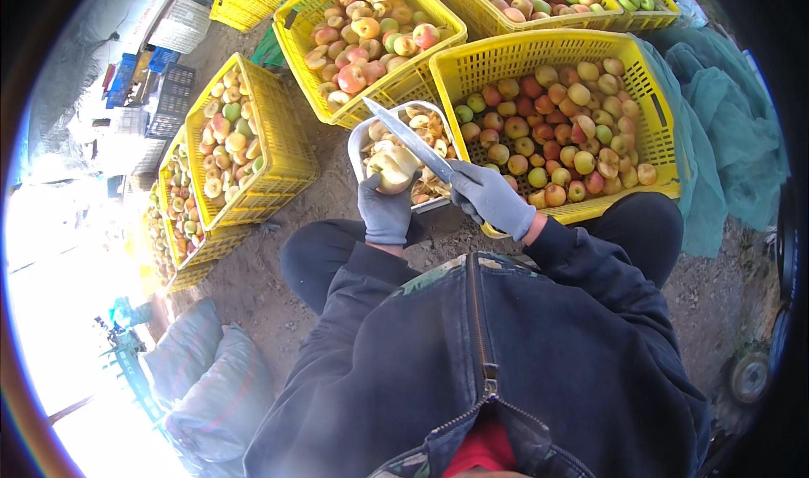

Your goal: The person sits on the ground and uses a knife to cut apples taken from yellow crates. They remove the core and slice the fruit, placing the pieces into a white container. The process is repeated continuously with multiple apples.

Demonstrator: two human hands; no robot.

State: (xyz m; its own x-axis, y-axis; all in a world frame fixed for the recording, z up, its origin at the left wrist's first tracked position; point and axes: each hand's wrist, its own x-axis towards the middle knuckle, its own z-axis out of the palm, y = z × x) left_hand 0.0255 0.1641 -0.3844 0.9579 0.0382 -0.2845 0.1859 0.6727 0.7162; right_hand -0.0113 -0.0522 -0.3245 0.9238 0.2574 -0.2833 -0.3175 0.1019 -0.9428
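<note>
In a grey glove, my left hand (384, 207) grips a pale, cut apple (393, 167) whose flesh is exposed. My right hand (492, 195), gloved alike, is closed around the handle of a long knife (411, 138). Its blade slants up and left, just above and to the right of the apple. Below both hands sits a white basin (355, 138) holding brownish apple trimmings (436, 127). Against its right side stands a yellow plastic crate (537, 47) with many small red, yellow and green apples (556, 130). My right fingers hide the knife's handle.
More yellow crates of apples stand ahead (297, 55) and stacked at the left (278, 143). Green netting (714, 111) drapes the near crate's right side. Stuffed sacks (215, 389) lie lower left on bare dirt ground (253, 288). A wheel (750, 377) shows at the lower right.
</note>
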